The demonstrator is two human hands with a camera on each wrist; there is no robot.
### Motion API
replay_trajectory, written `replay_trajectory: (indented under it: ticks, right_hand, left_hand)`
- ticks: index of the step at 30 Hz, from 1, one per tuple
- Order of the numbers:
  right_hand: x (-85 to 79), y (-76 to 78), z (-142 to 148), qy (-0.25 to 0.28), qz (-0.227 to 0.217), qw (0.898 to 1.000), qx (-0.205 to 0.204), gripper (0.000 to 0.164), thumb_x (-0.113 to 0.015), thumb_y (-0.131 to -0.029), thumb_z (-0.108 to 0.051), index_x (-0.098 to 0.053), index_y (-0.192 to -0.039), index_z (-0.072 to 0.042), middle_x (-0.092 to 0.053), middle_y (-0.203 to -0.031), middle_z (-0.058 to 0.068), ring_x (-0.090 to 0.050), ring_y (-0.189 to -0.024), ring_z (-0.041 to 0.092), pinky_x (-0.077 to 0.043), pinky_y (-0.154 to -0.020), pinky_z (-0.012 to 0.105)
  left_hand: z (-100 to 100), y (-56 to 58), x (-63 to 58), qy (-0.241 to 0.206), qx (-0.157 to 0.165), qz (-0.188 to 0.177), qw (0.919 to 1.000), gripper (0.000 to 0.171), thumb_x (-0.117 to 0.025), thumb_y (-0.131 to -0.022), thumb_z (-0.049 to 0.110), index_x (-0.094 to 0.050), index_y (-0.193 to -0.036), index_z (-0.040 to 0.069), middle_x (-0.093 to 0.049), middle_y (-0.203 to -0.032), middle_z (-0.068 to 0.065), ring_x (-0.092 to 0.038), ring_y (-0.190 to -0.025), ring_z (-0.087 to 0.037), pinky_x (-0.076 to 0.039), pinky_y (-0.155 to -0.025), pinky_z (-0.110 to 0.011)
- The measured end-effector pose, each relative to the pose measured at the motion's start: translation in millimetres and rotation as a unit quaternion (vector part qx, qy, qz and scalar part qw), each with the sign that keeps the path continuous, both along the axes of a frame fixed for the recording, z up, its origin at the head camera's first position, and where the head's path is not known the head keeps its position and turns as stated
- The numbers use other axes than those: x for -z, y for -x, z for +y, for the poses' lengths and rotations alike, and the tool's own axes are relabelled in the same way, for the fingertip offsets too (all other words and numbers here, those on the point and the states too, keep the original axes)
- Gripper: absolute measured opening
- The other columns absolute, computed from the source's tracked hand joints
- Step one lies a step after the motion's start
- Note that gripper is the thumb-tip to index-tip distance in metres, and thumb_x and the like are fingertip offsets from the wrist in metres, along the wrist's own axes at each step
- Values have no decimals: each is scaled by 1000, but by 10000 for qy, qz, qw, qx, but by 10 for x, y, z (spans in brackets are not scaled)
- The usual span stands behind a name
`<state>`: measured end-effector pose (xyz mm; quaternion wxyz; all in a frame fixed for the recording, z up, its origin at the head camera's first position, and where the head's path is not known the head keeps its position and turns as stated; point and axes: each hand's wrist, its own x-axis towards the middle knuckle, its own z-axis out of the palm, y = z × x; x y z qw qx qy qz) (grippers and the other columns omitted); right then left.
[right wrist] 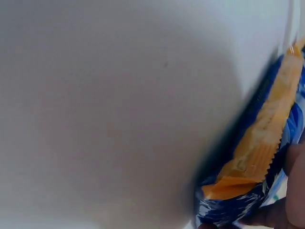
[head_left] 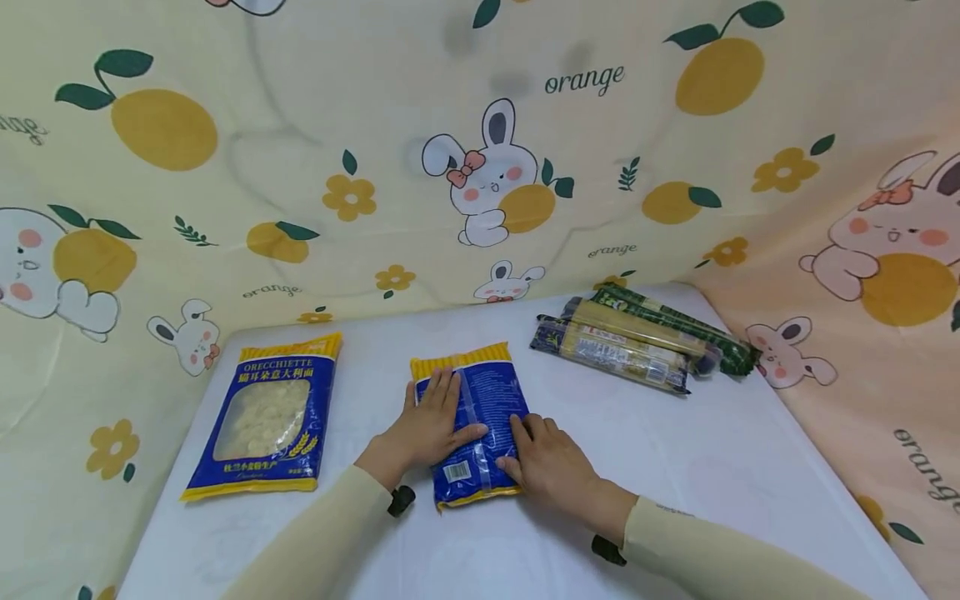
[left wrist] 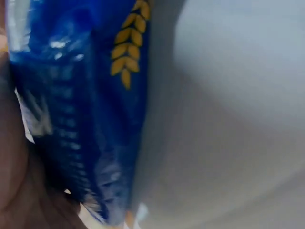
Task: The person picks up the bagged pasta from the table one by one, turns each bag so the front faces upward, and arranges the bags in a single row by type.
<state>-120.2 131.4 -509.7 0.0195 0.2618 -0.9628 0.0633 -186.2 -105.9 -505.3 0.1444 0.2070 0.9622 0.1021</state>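
Observation:
A blue pasta bag (head_left: 491, 396) with yellow ends lies back side up on the white table, its barcode near the bottom. My left hand (head_left: 427, 425) rests on its left half, fingers straight and thumb stretched across the middle. At the bag's right edge, my right hand (head_left: 555, 462) touches it with fingertips and thumb. In the left wrist view the bag's side (left wrist: 95, 119) shows a yellow wheat ear, with part of the hand at the left. The right wrist view has the yellow end seal (right wrist: 259, 143), beside the right fingers (right wrist: 295, 186).
A second blue bag, labelled orecchiette (head_left: 266, 417), lies front up to the left. At the back right, several long pasta packs (head_left: 615, 354) lie side by side, one of them green (head_left: 675, 321). A rabbit-and-orange patterned cloth (head_left: 360, 125) hangs behind the table (head_left: 720, 475).

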Motion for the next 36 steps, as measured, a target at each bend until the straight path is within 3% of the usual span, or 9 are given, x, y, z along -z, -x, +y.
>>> replay_trajectory:
  ticks: [5,10,17,23,27,31,36]
  right_hand:
    - [44,-17,-104,-228,548,9982,-119,70,-53,-108,-52,-58,-141,10,-63,-119,25,-65,-105,36,-59,-88,45]
    - [52,-1,-107,-350,293,9989,104,75,-51,-106,-59,-56,-147,3,-62,-126,22,-62,-107,35,-56,-88,45]
    - [75,-41,-18,-794,279,9963,167,81,-46,-104,-69,-53,-153,-5,-62,-132,19,-59,-109,35,-52,-84,47]
    - [74,-31,-10,-892,517,9946,115,84,-46,-102,-72,-55,-152,-5,-62,-132,17,-59,-111,34,-51,-87,47]
    - [87,-43,1,-794,643,9947,70,84,-46,-102,-72,-57,-149,-3,-63,-130,17,-60,-111,33,-51,-88,47]
    - [104,-52,27,-630,972,9933,-58,78,-50,-102,-69,-61,-142,-3,-66,-126,15,-61,-108,32,-52,-86,45]
    - [128,-75,79,-484,1349,9896,-124,71,-56,-101,-67,-64,-134,-5,-68,-119,11,-62,-102,30,-52,-81,42]
  left_hand:
    - [-64,97,-17,282,171,103,9994,107,-39,-98,81,-7,-170,9,-3,-178,-13,-1,-165,-32,-5,-128,-68]
    - [-114,153,-33,563,331,100,9978,110,-38,-96,84,-4,-171,11,0,-178,-10,0,-165,-32,-4,-128,-67]
    - [-65,70,56,871,377,376,9948,111,-27,-96,87,-1,-170,9,0,-178,-13,2,-165,-32,-1,-128,-68]
    - [-25,74,-79,939,288,375,9945,111,-34,-96,85,-10,-170,6,-7,-177,-17,-4,-165,-35,-6,-126,-72]
    - [39,175,-197,801,191,544,9951,101,-35,-101,78,-20,-168,5,-20,-175,-18,-14,-163,-39,-14,-123,-75]
    - [160,358,-308,693,168,1013,9923,79,-35,-109,65,-34,-165,10,-36,-169,-15,-31,-158,-40,-23,-121,-73]
    - [364,662,-412,719,554,1678,9816,53,-44,-113,45,-54,-152,12,-57,-151,-10,-50,-140,-35,-40,-114,-63]
